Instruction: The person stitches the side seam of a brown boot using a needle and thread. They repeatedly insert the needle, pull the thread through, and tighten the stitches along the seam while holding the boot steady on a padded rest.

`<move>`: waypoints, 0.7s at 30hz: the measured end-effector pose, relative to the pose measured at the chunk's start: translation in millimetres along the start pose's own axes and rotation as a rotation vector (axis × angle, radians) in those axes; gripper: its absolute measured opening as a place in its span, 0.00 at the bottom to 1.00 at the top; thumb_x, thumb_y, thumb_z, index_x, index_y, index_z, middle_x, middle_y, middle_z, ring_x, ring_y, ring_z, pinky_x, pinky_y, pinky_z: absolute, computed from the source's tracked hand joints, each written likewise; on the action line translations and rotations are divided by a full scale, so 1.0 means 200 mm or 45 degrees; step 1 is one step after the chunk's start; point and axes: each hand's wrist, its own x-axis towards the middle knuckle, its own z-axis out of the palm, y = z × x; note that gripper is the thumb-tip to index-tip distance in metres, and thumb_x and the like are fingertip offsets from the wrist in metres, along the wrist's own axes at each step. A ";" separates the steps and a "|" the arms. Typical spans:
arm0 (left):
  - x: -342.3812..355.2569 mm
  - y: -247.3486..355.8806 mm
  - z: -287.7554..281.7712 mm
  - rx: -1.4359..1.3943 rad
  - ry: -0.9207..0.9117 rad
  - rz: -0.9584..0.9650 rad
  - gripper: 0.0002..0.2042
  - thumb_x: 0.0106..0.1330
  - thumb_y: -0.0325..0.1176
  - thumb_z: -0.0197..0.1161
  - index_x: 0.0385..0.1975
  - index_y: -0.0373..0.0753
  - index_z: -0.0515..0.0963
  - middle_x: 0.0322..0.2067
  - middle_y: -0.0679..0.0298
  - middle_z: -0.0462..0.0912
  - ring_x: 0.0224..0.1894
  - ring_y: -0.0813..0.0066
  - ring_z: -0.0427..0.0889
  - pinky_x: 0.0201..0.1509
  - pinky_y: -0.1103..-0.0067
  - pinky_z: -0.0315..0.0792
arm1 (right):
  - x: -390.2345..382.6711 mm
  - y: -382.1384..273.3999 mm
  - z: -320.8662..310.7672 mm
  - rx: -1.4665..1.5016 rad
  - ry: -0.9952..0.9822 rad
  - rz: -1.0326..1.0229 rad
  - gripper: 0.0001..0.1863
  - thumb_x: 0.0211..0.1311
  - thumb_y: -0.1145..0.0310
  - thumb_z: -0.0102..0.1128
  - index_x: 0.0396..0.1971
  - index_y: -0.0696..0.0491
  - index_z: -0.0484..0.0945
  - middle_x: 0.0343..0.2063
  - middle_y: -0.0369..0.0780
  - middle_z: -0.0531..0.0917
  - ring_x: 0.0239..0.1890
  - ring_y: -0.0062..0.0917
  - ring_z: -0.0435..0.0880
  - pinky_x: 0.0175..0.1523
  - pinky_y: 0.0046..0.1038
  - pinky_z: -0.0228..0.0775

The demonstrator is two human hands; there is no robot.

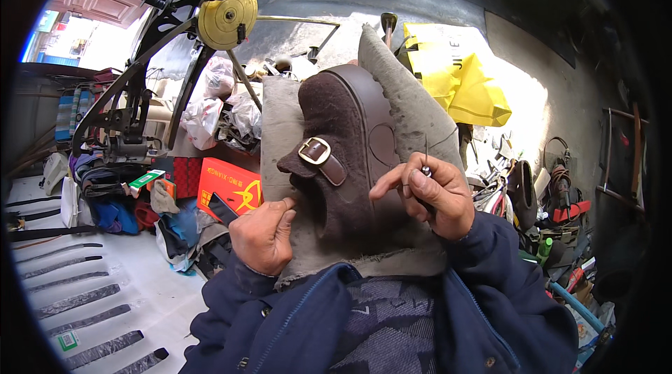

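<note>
A dark brown felt shoe [336, 164] with a thick sole lies on its side on the grey cloth [281, 104] over my lap. Its strap carries a gold-coloured buckle [314, 151]. My right hand [448, 199] is closed around an awl [426, 169], whose thin point sticks up beside the sole; the handle is mostly hidden by the fingers. At the left side of the shoe, my left hand [262, 239] is closed, thumb against the bent forefinger. Whatever lies in that pinch is too small to make out.
A hand-cranked machine with a brass-coloured wheel [227, 17] stands at the far left. Beside my left hand is a red box [227, 181]. Dark strips [78, 301] lie on a white surface, lower left. A yellow bag [465, 87] and tool clutter flank the right side.
</note>
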 end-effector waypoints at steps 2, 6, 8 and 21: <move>-0.04 -0.07 -0.06 0.132 -0.002 0.022 0.04 0.66 0.29 0.69 0.35 0.36 0.85 0.27 0.55 0.83 0.28 0.50 0.83 0.32 0.66 0.74 | 0.03 0.02 0.03 0.064 -0.054 0.089 0.15 0.81 0.60 0.51 0.33 0.52 0.71 0.27 0.37 0.80 0.19 0.10 0.61 0.27 0.15 0.55; -0.11 -0.23 -0.17 0.081 0.094 -0.165 0.13 0.69 0.34 0.70 0.24 0.34 0.79 0.22 0.57 0.78 0.23 0.57 0.79 0.28 0.66 0.68 | 0.03 0.03 0.07 0.136 0.108 0.243 0.14 0.81 0.61 0.52 0.33 0.51 0.71 0.23 0.33 0.75 0.19 0.10 0.61 0.26 0.15 0.53; -0.13 -0.22 -0.17 -0.256 0.088 -0.401 0.19 0.76 0.40 0.64 0.24 0.34 0.76 0.28 0.56 0.83 0.29 0.61 0.82 0.35 0.68 0.73 | 0.02 0.04 0.08 -0.002 0.083 0.179 0.13 0.81 0.61 0.54 0.34 0.51 0.73 0.23 0.30 0.74 0.22 0.10 0.63 0.29 0.16 0.56; -0.03 0.01 0.13 -2.177 0.491 -0.657 0.19 0.86 0.46 0.47 0.30 0.44 0.69 0.19 0.70 0.57 0.21 0.76 0.56 0.37 0.67 0.68 | 0.00 0.16 0.11 0.018 0.257 0.107 0.15 0.80 0.64 0.48 0.28 0.50 0.64 0.21 0.29 0.64 0.20 0.11 0.57 0.24 0.17 0.48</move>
